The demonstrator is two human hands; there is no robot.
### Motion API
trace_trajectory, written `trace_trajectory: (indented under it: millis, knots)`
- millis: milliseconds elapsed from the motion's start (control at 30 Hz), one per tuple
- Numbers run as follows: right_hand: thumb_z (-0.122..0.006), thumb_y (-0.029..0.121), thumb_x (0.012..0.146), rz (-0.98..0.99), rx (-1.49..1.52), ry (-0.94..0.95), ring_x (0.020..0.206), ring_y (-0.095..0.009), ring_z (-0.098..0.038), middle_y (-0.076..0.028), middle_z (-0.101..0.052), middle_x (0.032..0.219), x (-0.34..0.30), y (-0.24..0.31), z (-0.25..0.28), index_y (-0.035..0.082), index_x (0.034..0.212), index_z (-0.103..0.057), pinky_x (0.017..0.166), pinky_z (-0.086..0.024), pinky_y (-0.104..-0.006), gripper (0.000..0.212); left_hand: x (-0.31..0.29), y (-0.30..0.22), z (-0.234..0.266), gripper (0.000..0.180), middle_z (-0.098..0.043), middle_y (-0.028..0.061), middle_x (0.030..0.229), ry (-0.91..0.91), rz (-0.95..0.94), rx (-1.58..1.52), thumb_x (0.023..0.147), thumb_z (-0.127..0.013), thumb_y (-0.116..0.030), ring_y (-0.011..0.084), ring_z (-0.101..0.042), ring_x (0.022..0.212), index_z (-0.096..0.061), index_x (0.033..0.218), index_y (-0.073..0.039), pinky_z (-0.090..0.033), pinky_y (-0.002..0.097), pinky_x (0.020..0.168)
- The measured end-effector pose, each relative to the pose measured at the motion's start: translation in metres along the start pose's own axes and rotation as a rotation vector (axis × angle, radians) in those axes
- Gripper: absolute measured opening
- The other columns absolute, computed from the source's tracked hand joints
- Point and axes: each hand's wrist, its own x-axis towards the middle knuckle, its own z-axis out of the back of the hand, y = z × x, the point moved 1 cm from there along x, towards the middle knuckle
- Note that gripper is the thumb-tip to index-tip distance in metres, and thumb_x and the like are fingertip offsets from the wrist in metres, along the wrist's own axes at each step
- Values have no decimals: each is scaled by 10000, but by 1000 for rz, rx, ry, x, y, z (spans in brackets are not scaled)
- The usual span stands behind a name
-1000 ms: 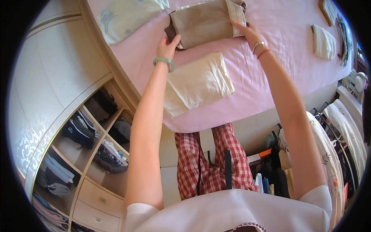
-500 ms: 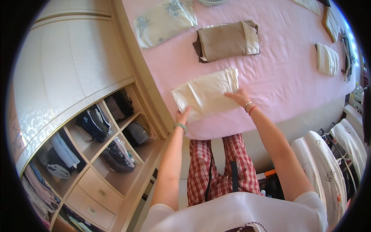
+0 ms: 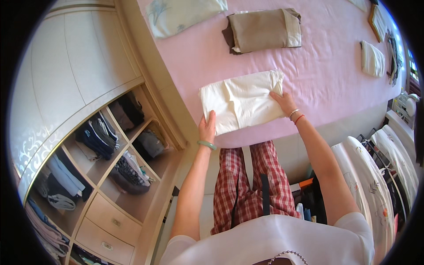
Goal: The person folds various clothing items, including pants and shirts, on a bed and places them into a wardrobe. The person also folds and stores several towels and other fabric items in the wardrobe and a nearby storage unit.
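A: Item in hand?

B: One folded cream cloth (image 3: 242, 101), a flat oblong with several layers showing at its right end and light creases across the top. It lies on the pink bed (image 3: 327, 84), near the bed's front edge.

A: Hand state?

B: Left hand (image 3: 207, 129) is at the cloth's lower left corner, fingers extended upward along the edge, touching it. Right hand (image 3: 283, 101) lies flat on the right end, fingers spread on the fabric. Neither hand is clenched; whether either pinches the cloth cannot be told.

A: Wrist items?

B: A green bangle (image 3: 206, 144) on the left wrist; thin bands, one red (image 3: 296, 116), on the right.

A: Other items on the bed?

B: A folded tan cloth (image 3: 264, 30) beyond the cream one, well apart. A pale patterned cloth (image 3: 183, 14) to its left. A small white folded piece (image 3: 372, 59) at far right.

A: Containers?

B: Open wardrobe shelves (image 3: 92, 154) at left, divided into compartments. Upper compartments hold dark folded clothes (image 3: 98, 138); a lower one holds a patterned bundle (image 3: 132, 170); the leftmost hold pale and grey garments (image 3: 62, 181). Two closed drawers (image 3: 112, 223) sit beneath. A rack at right carries white garments (image 3: 366, 176).
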Motion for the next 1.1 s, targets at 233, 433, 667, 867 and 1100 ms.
trace_trajectory:
  millis: [233,433,667,867,1100]
  knots:
    - [-670,274,881,255,114,-63,745,-94,-603,-38,-673,877,-42,25,-5,-33,1045,-639,640,-498,-278,350,-21,-18,13,454,-637,57,1118,15,-402,200,966,-552,-340,95,-547,973,-553,1244,19,-429,240,866]
    - [-692,293,845,126,-5,-47,770,-141,-622,-71,-680,902,-42,19,-12,-32,1058,-637,695,-505,-312,392,19,35,49,389,-644,-12,855,24,-95,429,950,-578,-332,67,-549,753,-604,1186,-23,-446,227,674]
    - [-678,297,813,161,-251,-86,837,-183,-638,-101,-683,920,-12,-19,-19,-28,1068,-635,754,-503,-321,415,52,94,75,404,-664,106,966,70,33,215,900,-631,-273,171,-623,900,-573,1181,10,-485,303,815]
    - [-671,315,826,178,-5,-160,809,-153,-622,-37,-669,883,8,-16,4,15,1061,-654,709,-496,-293,382,48,55,68,428,-611,128,1134,-178,-169,349,909,-617,-214,199,-602,985,-511,1286,-39,-480,328,873]
    - [-657,431,849,27,276,-99,878,-131,-634,-34,-675,993,19,37,23,37,1117,-629,741,-491,-264,477,59,9,35,389,-597,127,1172,-68,-389,313,907,-618,-179,204,-591,1009,-536,1274,-78,-488,339,876]
